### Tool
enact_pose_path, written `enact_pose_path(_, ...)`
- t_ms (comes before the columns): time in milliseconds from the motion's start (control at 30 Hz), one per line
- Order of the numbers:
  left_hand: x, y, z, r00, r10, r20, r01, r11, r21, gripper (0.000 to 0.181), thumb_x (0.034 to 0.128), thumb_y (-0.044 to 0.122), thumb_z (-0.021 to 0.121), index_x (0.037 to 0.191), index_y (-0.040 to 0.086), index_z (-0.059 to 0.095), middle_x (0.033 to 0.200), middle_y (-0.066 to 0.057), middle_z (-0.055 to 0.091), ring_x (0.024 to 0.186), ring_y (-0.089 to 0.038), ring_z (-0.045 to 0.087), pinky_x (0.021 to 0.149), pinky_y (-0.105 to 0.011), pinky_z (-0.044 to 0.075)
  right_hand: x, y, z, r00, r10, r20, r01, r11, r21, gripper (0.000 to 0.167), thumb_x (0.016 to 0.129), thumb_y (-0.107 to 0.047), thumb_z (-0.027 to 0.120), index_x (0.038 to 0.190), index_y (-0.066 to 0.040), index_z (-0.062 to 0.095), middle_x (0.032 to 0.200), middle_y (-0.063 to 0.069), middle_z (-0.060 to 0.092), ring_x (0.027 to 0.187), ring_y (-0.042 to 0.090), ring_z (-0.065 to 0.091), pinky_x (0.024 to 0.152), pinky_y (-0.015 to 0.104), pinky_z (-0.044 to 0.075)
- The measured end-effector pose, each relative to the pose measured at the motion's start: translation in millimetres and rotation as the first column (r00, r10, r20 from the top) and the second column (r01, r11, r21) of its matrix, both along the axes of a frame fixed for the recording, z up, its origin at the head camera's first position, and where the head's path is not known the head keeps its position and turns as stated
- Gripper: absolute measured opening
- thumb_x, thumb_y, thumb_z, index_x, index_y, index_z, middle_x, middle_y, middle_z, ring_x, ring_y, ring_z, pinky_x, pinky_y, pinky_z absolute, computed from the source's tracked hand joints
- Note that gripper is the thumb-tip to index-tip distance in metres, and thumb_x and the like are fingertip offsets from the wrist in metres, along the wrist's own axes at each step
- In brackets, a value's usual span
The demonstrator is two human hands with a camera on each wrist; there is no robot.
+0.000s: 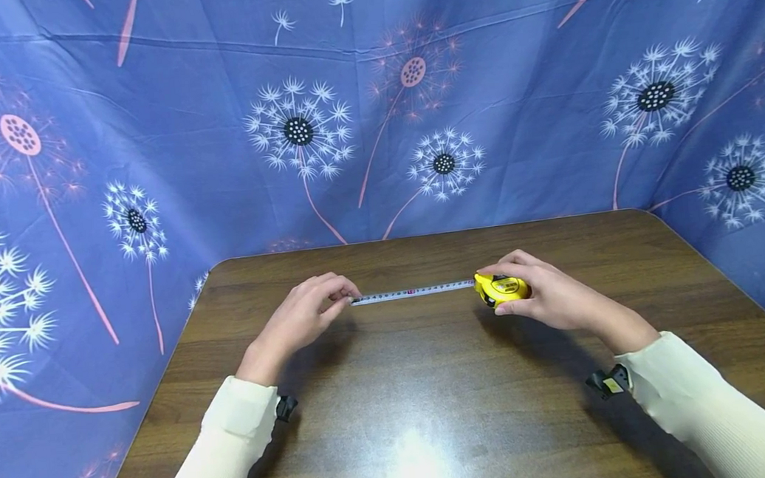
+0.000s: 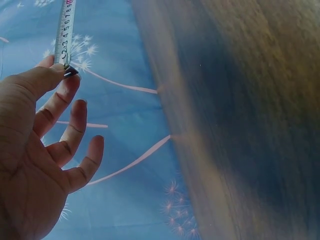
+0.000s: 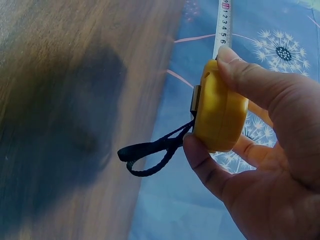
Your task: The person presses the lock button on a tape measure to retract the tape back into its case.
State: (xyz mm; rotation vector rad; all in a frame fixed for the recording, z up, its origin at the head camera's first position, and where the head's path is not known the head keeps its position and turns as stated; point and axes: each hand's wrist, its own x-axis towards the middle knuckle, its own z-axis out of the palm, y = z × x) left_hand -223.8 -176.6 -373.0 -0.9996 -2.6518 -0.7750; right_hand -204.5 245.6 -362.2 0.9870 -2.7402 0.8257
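A yellow tape measure (image 1: 507, 288) is held above the table in my right hand (image 1: 553, 294), thumb on one side and fingers on the other. Its white blade (image 1: 413, 292) stretches leftward, roughly level, to my left hand (image 1: 308, 312). There the thumb and index finger pinch the blade's hooked end (image 2: 71, 71), while the other fingers are loosely bent and spread. In the right wrist view a black wrist strap (image 3: 150, 150) dangles from the yellow case (image 3: 220, 110), and the thumb lies near the slot where the blade comes out.
Below both hands is a brown wood-grain table (image 1: 392, 372) with rounded back corners and a bright glare patch near the front. A blue cloth (image 1: 361, 122) printed with dandelions hangs behind it and along both sides.
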Motion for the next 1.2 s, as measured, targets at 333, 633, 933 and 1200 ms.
enact_pose_path(333, -1.8, 4.9, -0.6, 1.000, -0.016, -0.017, 0.016, 1.000, 0.003, 0.016, 0.1023, 0.012, 0.066, 0.110, 0.024, 0.071, 0.102, 0.010, 0.068, 0.092, -0.007, 0.061, 0.082, -0.034, 0.052, 3.6, -4.9, -1.1, 1.000, -0.007, -0.029, 0.006, 0.999, -0.037, 0.060, 0.084, -0.015, 0.088, 0.139, -0.012, 0.064, 0.121, 0.008, 0.059, 0.098, 0.018, 0.059, 0.076, 0.030, 0.052)
enact_pose_path(633, -3.4, 8.2, 0.9, 1.000, -0.007, -0.029, 0.007, 1.000, -0.004, 0.016, 0.1015, 0.011, 0.066, 0.110, 0.023, 0.072, 0.104, 0.013, 0.068, 0.093, -0.007, 0.062, 0.084, -0.035, 0.052, 5.5, -9.4, -2.8, 0.998, -0.056, -0.022, 0.055, 0.998, -0.022, 0.063, 0.083, -0.015, 0.089, 0.140, -0.012, 0.063, 0.122, 0.011, 0.058, 0.100, 0.021, 0.059, 0.077, 0.033, 0.053)
enact_pose_path(933, -4.2, 13.3, 1.6, 0.998, -0.017, -0.055, 0.017, 1.000, 0.004, 0.017, 0.1008, 0.010, 0.067, 0.110, 0.024, 0.072, 0.103, 0.011, 0.069, 0.093, -0.008, 0.063, 0.084, -0.036, 0.052, 7.2, -12.4, -4.0, 0.997, -0.080, -0.012, 0.080, 0.997, -0.015, 0.065, 0.083, -0.016, 0.089, 0.141, -0.014, 0.062, 0.123, 0.012, 0.058, 0.102, 0.022, 0.059, 0.079, 0.039, 0.053)
enact_pose_path(1200, -6.5, 17.1, 0.0, 0.997, -0.008, -0.078, 0.008, 1.000, 0.010, 0.018, 0.1001, 0.010, 0.067, 0.109, 0.024, 0.072, 0.103, 0.013, 0.068, 0.093, -0.008, 0.062, 0.084, -0.035, 0.051, 8.5, -13.4, -3.5, 0.995, -0.098, -0.003, 0.098, 0.995, -0.024, 0.066, 0.082, -0.016, 0.089, 0.142, -0.014, 0.062, 0.123, 0.010, 0.057, 0.103, 0.023, 0.059, 0.081, 0.041, 0.051)
